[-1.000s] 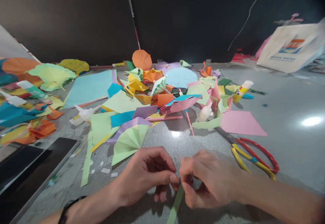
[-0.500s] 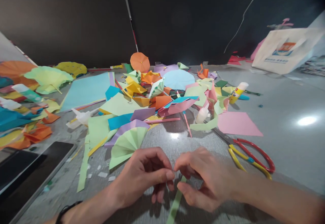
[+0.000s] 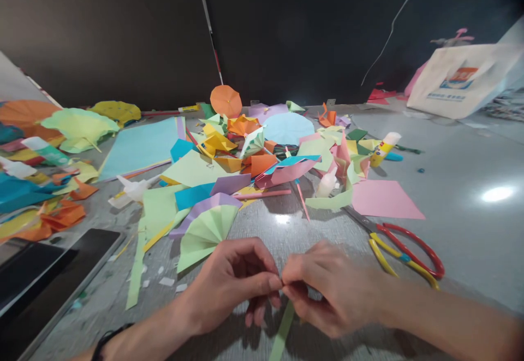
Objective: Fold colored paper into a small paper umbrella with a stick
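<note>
Left hand (image 3: 233, 287) and right hand (image 3: 331, 290) close together above grey tabletop (image 3: 450, 230). Right fingers (image 3: 298, 279) curled, pinching top of pale green paper strip (image 3: 283, 333); strip hangs below hands. Left thumb (image 3: 268, 283) touches right fingertips; left grip on strip unclear. Green pleated paper fan (image 3: 207, 235) just beyond left hand.

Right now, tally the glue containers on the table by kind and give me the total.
Glue stick: 1
White squeeze bottles: 2
Total: 3
</note>
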Demonstrator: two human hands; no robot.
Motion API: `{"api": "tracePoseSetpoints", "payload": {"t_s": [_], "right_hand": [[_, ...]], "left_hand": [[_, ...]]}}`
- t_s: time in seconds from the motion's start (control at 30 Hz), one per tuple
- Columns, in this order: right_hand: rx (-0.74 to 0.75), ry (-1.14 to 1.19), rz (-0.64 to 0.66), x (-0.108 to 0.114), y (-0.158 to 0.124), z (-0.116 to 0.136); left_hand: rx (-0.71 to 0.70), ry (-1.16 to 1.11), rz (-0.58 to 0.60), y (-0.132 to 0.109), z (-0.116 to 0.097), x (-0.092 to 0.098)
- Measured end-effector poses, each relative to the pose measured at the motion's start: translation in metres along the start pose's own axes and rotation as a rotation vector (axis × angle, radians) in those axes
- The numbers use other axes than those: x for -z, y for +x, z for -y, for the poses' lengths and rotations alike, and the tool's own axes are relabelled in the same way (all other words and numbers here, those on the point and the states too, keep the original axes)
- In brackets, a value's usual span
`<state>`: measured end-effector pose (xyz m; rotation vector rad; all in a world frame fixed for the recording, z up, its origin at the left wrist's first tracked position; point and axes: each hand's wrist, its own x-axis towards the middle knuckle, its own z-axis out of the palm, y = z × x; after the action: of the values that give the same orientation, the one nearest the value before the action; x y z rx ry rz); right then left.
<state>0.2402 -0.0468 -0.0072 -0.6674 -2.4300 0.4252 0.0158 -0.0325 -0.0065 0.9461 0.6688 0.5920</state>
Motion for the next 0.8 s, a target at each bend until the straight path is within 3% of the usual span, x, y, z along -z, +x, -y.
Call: {"api": "tracePoseSetpoints", "payload": {"t_s": [0.37,0.57,0.8], "right_hand": [[-0.025,0.082,-0.013,0.0043,0.0025,0.0048],[-0.118,0.035,-0.059,0.0075,0.0042,0.0084],[-0.092,0.061,-0.026,0.0055,0.0031,0.005]], "left_hand": [[-0.007,0.036,-0.045,0.0003,-0.0026,0.0007],[-0.002,0.04,-0.037,0.0012,-0.0024,0.0021],[0.016,0.097,-0.029,-0.0001,-0.0032,0.0015]]}}
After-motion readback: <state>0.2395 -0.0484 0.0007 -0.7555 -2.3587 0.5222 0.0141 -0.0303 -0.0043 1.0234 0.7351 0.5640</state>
